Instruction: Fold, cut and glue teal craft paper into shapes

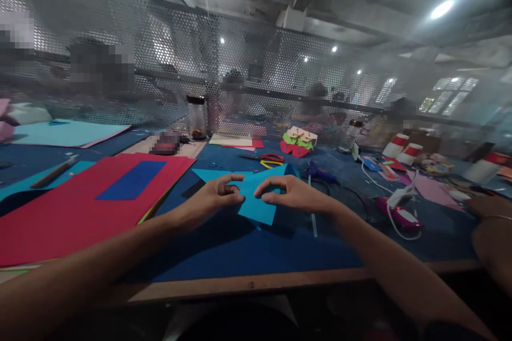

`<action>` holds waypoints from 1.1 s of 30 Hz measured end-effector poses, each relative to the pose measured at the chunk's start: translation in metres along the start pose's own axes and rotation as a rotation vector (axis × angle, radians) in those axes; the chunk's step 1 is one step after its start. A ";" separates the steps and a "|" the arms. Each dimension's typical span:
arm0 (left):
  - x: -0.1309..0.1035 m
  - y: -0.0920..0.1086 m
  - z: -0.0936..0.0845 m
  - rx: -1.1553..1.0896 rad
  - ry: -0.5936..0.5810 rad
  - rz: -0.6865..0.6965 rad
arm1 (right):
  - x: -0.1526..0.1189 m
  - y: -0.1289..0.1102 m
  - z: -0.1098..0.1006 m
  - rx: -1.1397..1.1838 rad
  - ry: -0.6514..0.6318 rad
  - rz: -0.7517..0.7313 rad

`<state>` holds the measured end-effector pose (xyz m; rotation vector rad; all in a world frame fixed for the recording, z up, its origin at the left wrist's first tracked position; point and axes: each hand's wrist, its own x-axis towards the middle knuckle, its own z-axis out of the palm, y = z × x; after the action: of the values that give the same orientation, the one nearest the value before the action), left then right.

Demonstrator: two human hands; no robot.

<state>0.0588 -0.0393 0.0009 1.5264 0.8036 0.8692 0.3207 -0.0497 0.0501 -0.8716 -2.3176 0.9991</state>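
Between my hands, raised a little over the blue table, is a folded sheet of bright blue paper. My left hand pinches its left edge between thumb and curled fingers. From the right, my right hand grips the same paper, its thumb and index finger on the front face. The sheet's top part slants back behind the fingers. Just beyond it lie scissors with red and yellow handles. A dark blue glue gun rests past my right hand, and a clear glue stick lies near that wrist.
Red sheets with a dark blue rectangle cover the left side. A glass jar stands by the perforated screen. Cut paper pieces lie at the back. Right are a pink device, cables and another person's arm.
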 end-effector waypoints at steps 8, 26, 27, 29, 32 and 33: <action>0.000 0.007 -0.004 -0.199 0.070 -0.114 | 0.014 0.033 -0.033 0.012 0.295 0.018; -0.001 0.001 0.003 0.098 0.145 0.090 | 0.168 0.046 -0.113 -1.050 0.562 0.228; -0.002 -0.002 0.004 0.261 0.130 0.178 | 0.183 0.044 -0.116 -1.062 0.569 0.256; -0.006 -0.007 0.007 0.597 0.108 0.385 | 0.210 0.042 -0.115 -1.092 0.588 0.292; -0.013 -0.007 0.012 0.925 -0.078 0.567 | 0.241 0.050 -0.098 -1.143 0.597 0.318; -0.015 -0.006 0.014 0.966 -0.129 0.582 | 0.249 0.055 -0.089 -1.160 0.575 0.317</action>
<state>0.0637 -0.0581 -0.0078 2.7330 0.7206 0.8053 0.2251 0.1966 0.1041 -1.6805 -2.1152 -0.6159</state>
